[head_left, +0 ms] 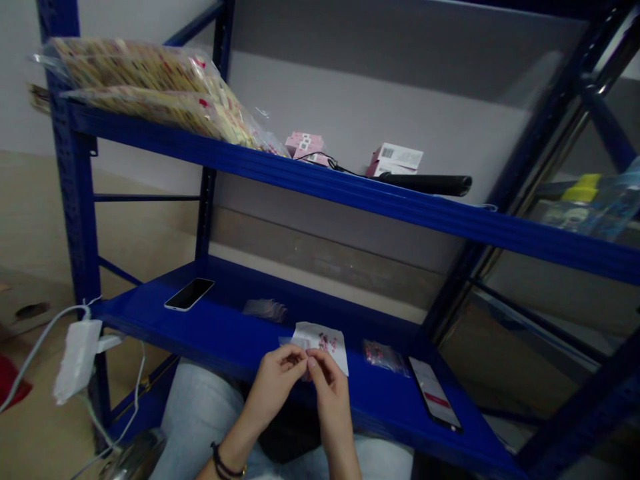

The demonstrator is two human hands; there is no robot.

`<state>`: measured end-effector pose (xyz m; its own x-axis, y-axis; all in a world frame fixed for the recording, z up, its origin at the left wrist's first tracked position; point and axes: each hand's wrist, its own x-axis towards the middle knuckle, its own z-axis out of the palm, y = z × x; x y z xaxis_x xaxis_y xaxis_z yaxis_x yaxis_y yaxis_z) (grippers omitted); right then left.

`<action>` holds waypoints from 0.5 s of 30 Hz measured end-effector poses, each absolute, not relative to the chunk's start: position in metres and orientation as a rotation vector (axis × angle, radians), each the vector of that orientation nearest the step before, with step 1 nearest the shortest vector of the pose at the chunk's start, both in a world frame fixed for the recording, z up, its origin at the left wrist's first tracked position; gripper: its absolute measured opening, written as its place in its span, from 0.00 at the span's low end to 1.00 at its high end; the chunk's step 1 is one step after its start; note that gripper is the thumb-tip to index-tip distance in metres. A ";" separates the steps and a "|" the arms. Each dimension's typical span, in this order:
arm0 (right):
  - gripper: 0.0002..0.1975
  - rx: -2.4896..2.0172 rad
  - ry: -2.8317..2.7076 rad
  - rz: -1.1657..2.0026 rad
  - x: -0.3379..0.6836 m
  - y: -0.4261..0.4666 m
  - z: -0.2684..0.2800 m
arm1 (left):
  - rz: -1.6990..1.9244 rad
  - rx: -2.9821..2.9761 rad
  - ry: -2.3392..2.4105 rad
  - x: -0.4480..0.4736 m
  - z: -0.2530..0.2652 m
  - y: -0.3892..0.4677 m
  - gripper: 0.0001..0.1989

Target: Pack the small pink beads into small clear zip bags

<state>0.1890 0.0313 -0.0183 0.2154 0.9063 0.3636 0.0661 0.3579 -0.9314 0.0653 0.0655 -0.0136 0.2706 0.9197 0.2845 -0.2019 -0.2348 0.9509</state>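
The fingers of the left hand (273,381) and right hand (331,390) are pinched tip to tip at the front of the blue shelf (225,340); whatever sits between them is too small and blurred to tell. Just beyond, small pink pieces (327,343) lie loose on white paper (306,329), so that portion looks not yet dealt with. Farther left, a row of clear bags (265,310) seems unfilled; to the right, clear packets (384,357) with pinkish contents look finished, beside a lit phone (435,395). The work appears partway through.
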 end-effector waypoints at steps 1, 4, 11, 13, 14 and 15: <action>0.15 -1.056 -1.198 0.762 0.190 0.033 -0.018 | 1.246 1.425 0.729 0.065 -0.014 0.066 0.11; 0.15 -1.083 -1.161 0.749 0.192 0.037 -0.018 | 1.254 1.550 0.750 0.063 -0.012 0.068 0.10; 0.15 -1.100 -1.171 0.771 0.192 0.038 -0.018 | 1.319 1.865 0.868 0.056 -0.001 0.061 0.10; 0.15 -1.106 -1.159 0.768 0.191 0.037 -0.019 | 1.324 1.900 0.881 0.056 -0.001 0.059 0.10; 0.15 -1.104 -1.152 0.769 0.190 0.037 -0.020 | 1.324 1.905 0.884 0.056 -0.002 0.059 0.10; 0.14 -1.099 -1.145 0.776 0.190 0.038 -0.021 | 1.324 1.897 0.887 0.057 -0.003 0.059 0.10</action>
<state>0.1899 0.0378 -0.0205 0.2682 0.9124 0.3093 0.0507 0.3072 -0.9503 0.0570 0.0589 -0.0035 0.2603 0.8196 0.5104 0.1606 -0.5580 0.8141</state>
